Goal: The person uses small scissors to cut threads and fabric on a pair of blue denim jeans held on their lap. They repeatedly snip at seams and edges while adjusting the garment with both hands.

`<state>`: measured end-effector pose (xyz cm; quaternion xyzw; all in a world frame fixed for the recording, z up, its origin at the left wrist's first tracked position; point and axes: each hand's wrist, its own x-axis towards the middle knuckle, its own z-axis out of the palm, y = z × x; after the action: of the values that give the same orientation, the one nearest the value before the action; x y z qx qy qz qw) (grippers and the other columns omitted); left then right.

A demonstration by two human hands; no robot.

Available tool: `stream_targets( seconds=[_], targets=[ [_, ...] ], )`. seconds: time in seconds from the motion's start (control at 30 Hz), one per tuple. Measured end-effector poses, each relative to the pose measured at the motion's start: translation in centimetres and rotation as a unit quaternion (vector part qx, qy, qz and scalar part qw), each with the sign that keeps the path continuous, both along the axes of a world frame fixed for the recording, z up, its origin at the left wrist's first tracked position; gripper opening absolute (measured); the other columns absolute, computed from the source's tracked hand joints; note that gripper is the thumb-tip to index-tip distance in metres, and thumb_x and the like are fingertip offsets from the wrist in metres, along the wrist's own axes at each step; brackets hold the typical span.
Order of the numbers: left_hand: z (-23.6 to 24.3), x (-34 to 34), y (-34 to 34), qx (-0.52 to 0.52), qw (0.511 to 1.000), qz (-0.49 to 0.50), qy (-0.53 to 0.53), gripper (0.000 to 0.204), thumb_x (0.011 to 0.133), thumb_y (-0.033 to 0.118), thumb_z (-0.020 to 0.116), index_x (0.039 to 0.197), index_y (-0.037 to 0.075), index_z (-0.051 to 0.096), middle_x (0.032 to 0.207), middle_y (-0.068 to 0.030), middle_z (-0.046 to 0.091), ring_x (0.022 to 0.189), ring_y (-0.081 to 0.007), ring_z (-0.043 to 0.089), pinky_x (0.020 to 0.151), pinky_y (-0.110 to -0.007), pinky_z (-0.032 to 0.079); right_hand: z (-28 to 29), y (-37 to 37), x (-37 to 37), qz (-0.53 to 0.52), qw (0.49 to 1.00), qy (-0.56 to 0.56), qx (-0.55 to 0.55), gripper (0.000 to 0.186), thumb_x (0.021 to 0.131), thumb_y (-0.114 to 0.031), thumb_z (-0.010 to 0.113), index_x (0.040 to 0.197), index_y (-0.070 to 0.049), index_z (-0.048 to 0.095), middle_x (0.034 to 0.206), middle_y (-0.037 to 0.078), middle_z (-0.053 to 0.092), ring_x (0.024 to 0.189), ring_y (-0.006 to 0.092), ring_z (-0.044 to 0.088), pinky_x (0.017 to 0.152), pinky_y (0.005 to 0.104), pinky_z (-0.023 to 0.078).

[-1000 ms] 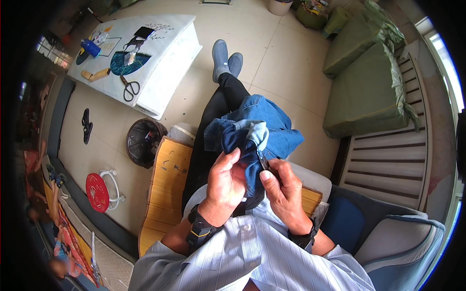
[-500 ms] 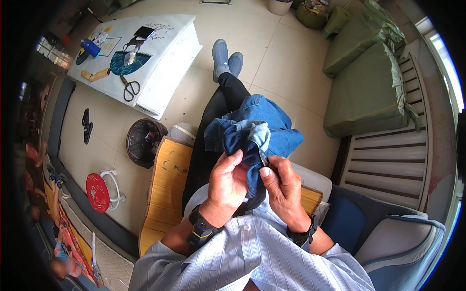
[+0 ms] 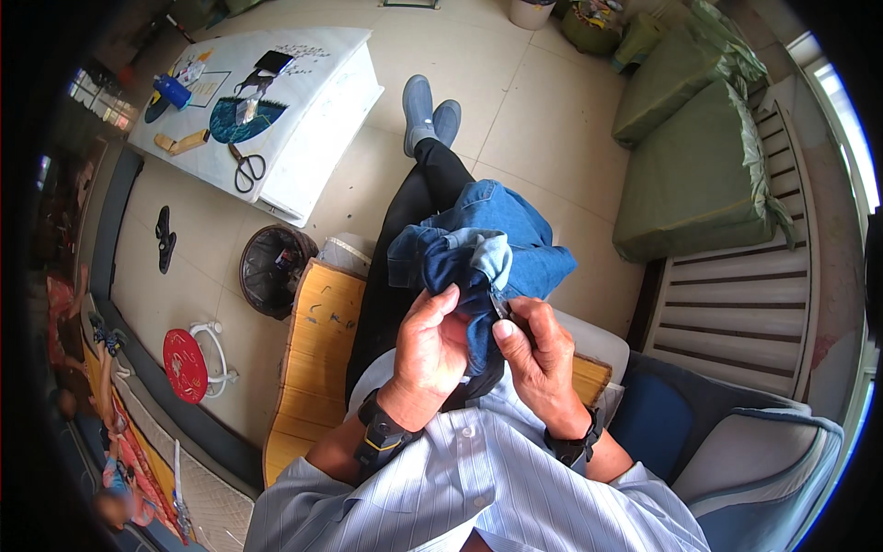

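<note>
Both hands meet over the lap, close to the chest. The left hand (image 3: 430,342) is curled around a fold of the blue denim garment (image 3: 478,253), thumb on top pressing the cloth against the fingers. The right hand (image 3: 538,345) sits just beside it, thumb and forefinger pinched together at the edge of the same fold; it seems to grip a small dark tool (image 3: 501,308) there, though the view is too small to tell what kind. The rest of the denim bunches just beyond the hands and drapes over the knees, a pale inner patch turned upward.

Each wrist wears a dark band. Left of the left hand a bamboo mat (image 3: 313,359) lies on the seat, and beyond it a dark waste bin (image 3: 274,271) stands on the tiled floor. Well ahead and to the left a white counter (image 3: 322,87) carries scissors (image 3: 246,168). To the right of the right hand are green cushions (image 3: 690,184) on a slatted bench.
</note>
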<state>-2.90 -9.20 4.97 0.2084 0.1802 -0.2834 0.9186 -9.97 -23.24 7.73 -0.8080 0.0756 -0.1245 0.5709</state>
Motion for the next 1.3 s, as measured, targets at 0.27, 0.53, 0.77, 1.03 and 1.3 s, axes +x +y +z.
stream_targets(
  seconds=[0.27, 0.53, 0.77, 1.03, 1.3],
  targets=[
    [0.24, -0.20, -0.13, 0.016, 1.000, -0.001, -0.026, 0.027, 0.104, 0.013, 0.058, 0.127, 0.002, 0.067, 0.124, -0.0122, 0.074, 0.113, -0.0236, 0.071, 0.104, -0.042, 0.056, 0.16, -0.19, 0.03, 0.005, 1.000, 0.006, 0.006, 0.021, 0.100, -0.013, 0.072, 0.112, 0.001, 0.063, 0.087, 0.013, 0.061, 0.078, 0.0261, 0.059, 0.072, 0.0361, 0.049],
    [0.28, -0.22, -0.20, 0.011, 1.000, 0.001, -0.014, 0.025, 0.104, 0.013, 0.058, 0.125, 0.002, 0.068, 0.123, -0.0121, 0.074, 0.113, -0.0235, 0.071, 0.104, -0.042, 0.055, -0.43, -0.13, -0.01, 0.000, 0.999, -0.033, 0.012, 0.017, 0.099, -0.007, 0.074, 0.108, 0.002, 0.063, 0.085, 0.003, 0.055, 0.074, 0.0106, 0.047, 0.068, 0.0262, 0.043],
    [0.20, -0.24, -0.15, 0.001, 1.000, 0.003, -0.010, 0.023, 0.104, 0.013, 0.059, 0.122, 0.003, 0.070, 0.123, -0.0118, 0.074, 0.114, -0.0238, 0.071, 0.105, -0.042, 0.055, -0.60, -0.21, -0.08, -0.002, 0.998, -0.021, 0.056, 0.012, 0.100, -0.007, 0.073, 0.104, 0.001, 0.065, 0.088, 0.001, 0.059, 0.076, 0.0100, 0.049, 0.069, 0.0262, 0.045],
    [0.27, -0.13, -0.10, 0.005, 1.000, 0.000, -0.019, 0.023, 0.104, 0.013, 0.059, 0.122, 0.003, 0.069, 0.122, -0.0118, 0.074, 0.113, -0.0237, 0.071, 0.104, -0.042, 0.055, 0.26, -0.32, 0.01, -0.007, 0.998, 0.004, 0.060, 0.017, 0.100, -0.011, 0.075, 0.106, 0.001, 0.065, 0.083, -0.001, 0.057, 0.073, 0.0074, 0.049, 0.065, 0.0248, 0.043],
    [0.00, -0.16, -0.24, 0.014, 0.999, 0.001, -0.032, 0.025, 0.105, 0.013, 0.057, 0.125, 0.002, 0.068, 0.122, -0.0122, 0.074, 0.113, -0.0237, 0.072, 0.104, -0.042, 0.056, 0.26, -0.42, -0.03, -0.001, 0.999, -0.010, 0.037, 0.019, 0.100, -0.013, 0.075, 0.109, 0.001, 0.064, 0.080, -0.001, 0.056, 0.071, 0.0074, 0.048, 0.064, 0.0255, 0.044]
  ],
)
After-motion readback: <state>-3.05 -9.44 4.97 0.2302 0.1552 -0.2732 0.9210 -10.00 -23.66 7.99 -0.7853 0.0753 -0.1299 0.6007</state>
